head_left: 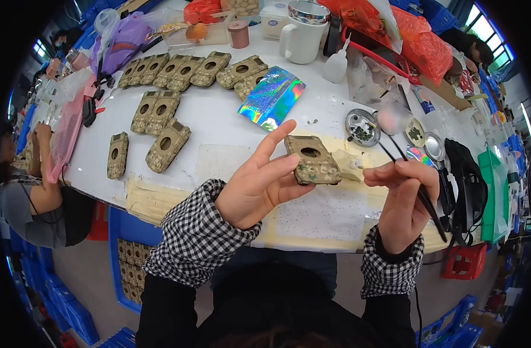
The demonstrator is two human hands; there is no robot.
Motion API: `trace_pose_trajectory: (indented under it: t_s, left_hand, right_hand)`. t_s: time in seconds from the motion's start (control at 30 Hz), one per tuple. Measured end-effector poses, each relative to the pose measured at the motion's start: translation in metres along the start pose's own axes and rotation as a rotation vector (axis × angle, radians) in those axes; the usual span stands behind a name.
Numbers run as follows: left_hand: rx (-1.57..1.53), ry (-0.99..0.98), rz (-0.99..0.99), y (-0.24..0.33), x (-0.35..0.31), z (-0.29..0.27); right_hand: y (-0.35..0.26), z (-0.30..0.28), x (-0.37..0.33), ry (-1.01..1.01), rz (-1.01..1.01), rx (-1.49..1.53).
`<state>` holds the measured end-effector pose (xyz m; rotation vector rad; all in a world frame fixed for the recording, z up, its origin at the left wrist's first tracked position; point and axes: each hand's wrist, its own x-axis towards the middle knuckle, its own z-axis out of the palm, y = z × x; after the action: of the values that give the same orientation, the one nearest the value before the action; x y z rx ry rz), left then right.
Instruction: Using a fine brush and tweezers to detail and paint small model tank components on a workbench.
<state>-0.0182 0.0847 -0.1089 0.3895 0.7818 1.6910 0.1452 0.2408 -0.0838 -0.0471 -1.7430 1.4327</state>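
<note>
- Head view: white table (219, 113), other camouflage hulls (157, 158) spread over its left part.
- Left hand (251, 184): half-open, index finger raised, thumb and lower fingers gripping a hull.
- Right hand (406, 194): fingers curled in, holding tweezers.
- Camouflage model hull (319, 171): in the left hand, above the table's near edge, round hole showing.
- Black tweezers (425, 204): points directed away toward a round tin (363, 127); cannot tell whether they pinch anything.
</note>
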Motion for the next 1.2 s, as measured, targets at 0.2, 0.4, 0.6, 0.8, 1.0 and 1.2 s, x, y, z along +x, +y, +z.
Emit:
trace_pose_trajectory:
  t_s: [0.2, 0.4, 0.6, 0.8, 1.0, 1.2]
  left_hand:
    - [-0.014, 0.052, 0.008, -0.003, 0.000, -0.002]
    - [-0.065, 0.005, -0.004, -0.004, 0.002, -0.002]
    - [-0.057, -0.008, -0.019, -0.005, 0.003, -0.004]
    - [-0.071, -0.041, -0.045, -0.008, 0.003, -0.007]
    - [-0.006, -0.062, -0.089, -0.008, 0.002, -0.004]
    - [-0.029, -0.053, -0.090, -0.006, 0.003, 0.001]
  right_hand:
    - [0.004, -0.025, 0.008, -0.026, -0.133, -0.825]
    - [0.013, -0.023, 0.010, -0.201, -0.230, -1.056]
    - [0.023, -0.022, 0.008, -0.202, -0.225, -1.038]
    - [0.004, -0.017, 0.013, -0.043, -0.345, -0.938]
    - [0.005, 0.005, 0.004, -0.123, -0.126, -0.350]
    - [0.011, 0.013, 0.003, -0.167, -0.042, -0.246]
